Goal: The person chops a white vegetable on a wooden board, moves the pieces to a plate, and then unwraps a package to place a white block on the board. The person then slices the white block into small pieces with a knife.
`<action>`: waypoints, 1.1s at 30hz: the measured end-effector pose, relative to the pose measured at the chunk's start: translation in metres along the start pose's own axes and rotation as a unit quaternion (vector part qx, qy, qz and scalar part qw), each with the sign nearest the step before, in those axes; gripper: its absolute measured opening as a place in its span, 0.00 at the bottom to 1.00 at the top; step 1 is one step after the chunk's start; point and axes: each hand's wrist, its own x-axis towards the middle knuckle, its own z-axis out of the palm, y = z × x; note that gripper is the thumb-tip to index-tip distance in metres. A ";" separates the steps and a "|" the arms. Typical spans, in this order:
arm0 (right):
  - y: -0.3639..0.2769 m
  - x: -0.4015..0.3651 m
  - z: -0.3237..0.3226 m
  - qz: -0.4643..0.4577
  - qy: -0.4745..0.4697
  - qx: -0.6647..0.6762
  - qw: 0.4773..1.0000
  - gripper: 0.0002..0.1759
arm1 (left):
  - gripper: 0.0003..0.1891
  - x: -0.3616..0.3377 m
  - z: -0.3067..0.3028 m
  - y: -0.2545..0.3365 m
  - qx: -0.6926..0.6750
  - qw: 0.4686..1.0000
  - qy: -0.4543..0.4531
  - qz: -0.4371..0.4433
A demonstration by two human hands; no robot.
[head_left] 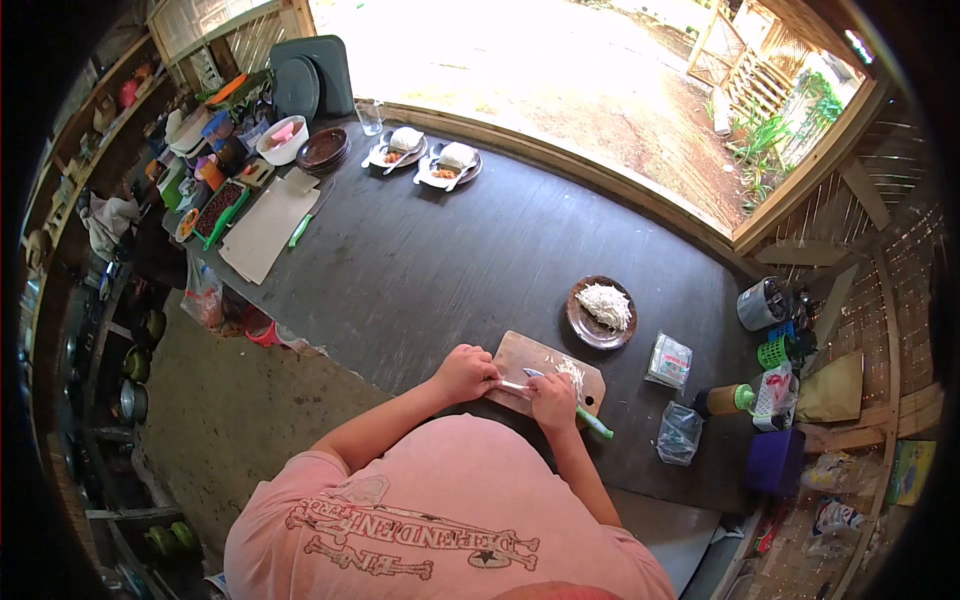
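Shreds, pale and thin, lie loose on the right part of the wooden board, which sits flat at our edge of the dark table. At the board's left part, our left hand has its fingers drawn together, pinching the near end of a slim whitish piece that spans the space between our two hands. Our right hand is closed around the green-handled knife, its blade pointing up and left past our fingers and the handle reaching beyond the board's lower right corner; we cannot tell whether the blade touches the piece. Beyond the board, a brown plate holds a heaped pile of white shreds. To the right of that plate we have a wrapped packet, with a clear plastic bag nearer us and a bottle with a yellow-green cap lying just beside them. Near the far edge stand two plates of food, with a drinking glass near them, and over to our left a second green-handled knife lies beside flat brown sheets.
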 end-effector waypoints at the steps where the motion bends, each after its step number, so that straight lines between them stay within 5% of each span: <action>1: -0.002 0.000 0.001 0.001 -0.001 0.000 1.000 0.04 | 0.05 -0.001 0.001 -0.001 -0.006 1.000 -0.012 -0.025; 6: -0.006 0.002 0.000 0.023 -0.037 -0.024 0.999 0.03 | 0.06 -0.003 0.001 0.003 -0.053 0.996 -0.019 -0.068; 20: -0.013 0.002 0.004 -0.058 0.005 -0.059 0.997 0.02 | 0.06 0.003 0.003 0.013 0.076 0.997 -0.031 0.008; 33: -0.009 -0.011 -0.003 -0.122 0.061 -0.021 0.990 0.05 | 0.06 -0.002 0.001 0.007 0.032 0.999 -0.006 0.028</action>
